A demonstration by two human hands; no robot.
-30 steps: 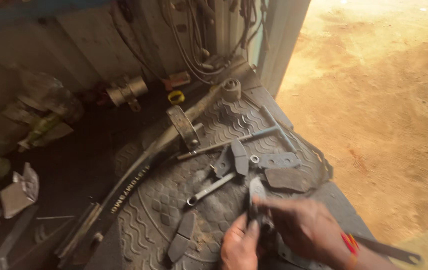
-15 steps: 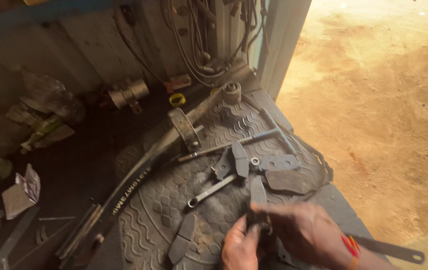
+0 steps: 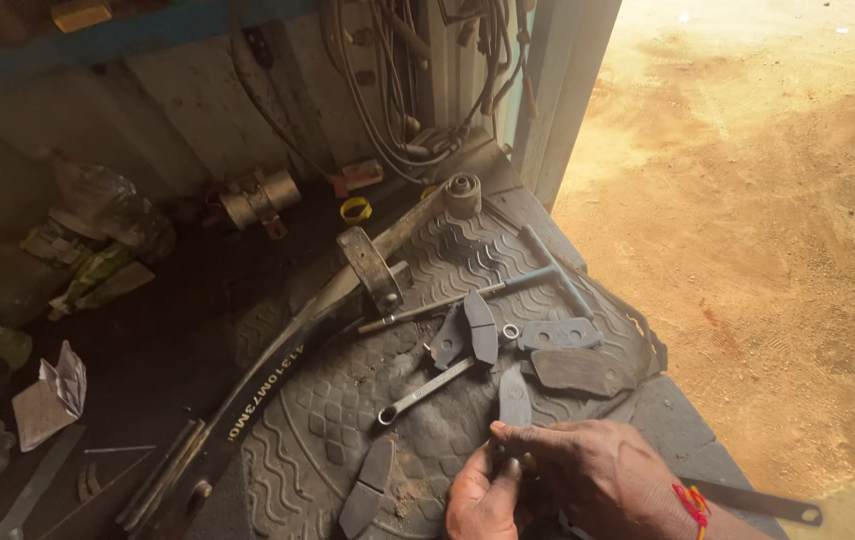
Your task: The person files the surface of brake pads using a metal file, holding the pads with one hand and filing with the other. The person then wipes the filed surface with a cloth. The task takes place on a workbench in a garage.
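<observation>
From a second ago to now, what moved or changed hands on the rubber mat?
Little changed. Both hands, the left hand and the right hand, still close together on a small dark part at the mat's near edge, though they sit slightly lower in the view. Nothing was picked up or let go. The wrench, the brake pads and the T-shaped tool lie as they were.

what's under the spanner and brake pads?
A dark patterned rubber mat lies under the spanner and brake pads. What the mat rests on is covered. Both hands hide the mat's near edge.
</observation>
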